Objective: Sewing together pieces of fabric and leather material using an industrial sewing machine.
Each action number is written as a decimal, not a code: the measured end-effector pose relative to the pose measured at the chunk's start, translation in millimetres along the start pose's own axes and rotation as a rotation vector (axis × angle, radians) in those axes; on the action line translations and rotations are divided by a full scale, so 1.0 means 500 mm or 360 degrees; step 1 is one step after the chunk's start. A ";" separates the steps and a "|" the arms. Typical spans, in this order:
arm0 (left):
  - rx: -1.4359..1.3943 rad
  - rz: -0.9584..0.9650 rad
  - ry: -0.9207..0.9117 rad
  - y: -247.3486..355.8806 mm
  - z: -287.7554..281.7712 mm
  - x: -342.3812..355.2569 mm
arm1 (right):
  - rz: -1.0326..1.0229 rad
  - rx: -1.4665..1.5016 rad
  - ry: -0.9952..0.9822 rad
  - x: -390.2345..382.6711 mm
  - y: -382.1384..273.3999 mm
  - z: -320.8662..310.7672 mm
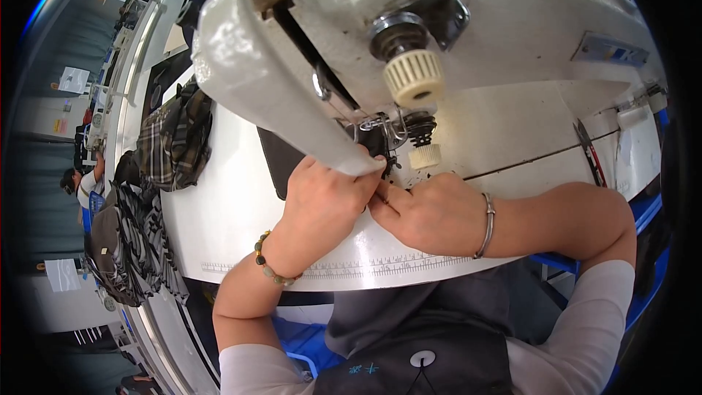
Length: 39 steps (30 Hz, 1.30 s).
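Observation:
Both hands meet at the front of a white sewing machine (248, 51), just below its needle area. My left hand (325, 197) lies over the edge of a flat black piece of fabric (276, 164). Its fingers are closed together at dark material by the presser foot (373, 123), and the pale machine arm hides part of them. My right hand (431, 212) touches the left fingertips, its thumb and index finger pinched. Whatever lies between those fingers is too small to make out.
Red-and-black thread snips (591, 153) lie on the table at the right. Crumpled plaid fabric (175, 135) rests at the left, beside a heap of dark striped cloth (135, 238). A printed ruler strip (380, 267) runs along the near table edge. Another person (89, 183) sits far left.

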State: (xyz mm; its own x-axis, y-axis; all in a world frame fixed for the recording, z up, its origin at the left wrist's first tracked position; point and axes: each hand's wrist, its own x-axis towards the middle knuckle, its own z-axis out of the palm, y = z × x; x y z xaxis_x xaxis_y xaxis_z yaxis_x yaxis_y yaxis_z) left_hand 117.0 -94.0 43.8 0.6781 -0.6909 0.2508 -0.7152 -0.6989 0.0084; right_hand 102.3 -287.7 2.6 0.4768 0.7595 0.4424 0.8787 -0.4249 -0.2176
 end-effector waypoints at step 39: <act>-0.0290 -0.0103 0.0208 0.002 0.004 0.005 | 0.0022 -0.0257 0.0034 -0.002 -0.003 0.011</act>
State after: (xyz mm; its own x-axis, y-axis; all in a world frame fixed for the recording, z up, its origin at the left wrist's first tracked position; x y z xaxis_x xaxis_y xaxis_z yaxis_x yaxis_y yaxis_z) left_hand 118.4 -97.1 42.3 0.7041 -0.6078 0.3672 -0.6979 -0.6877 0.2000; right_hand 100.6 -285.3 -2.3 0.4868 0.7432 0.4590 0.8561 -0.5103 -0.0818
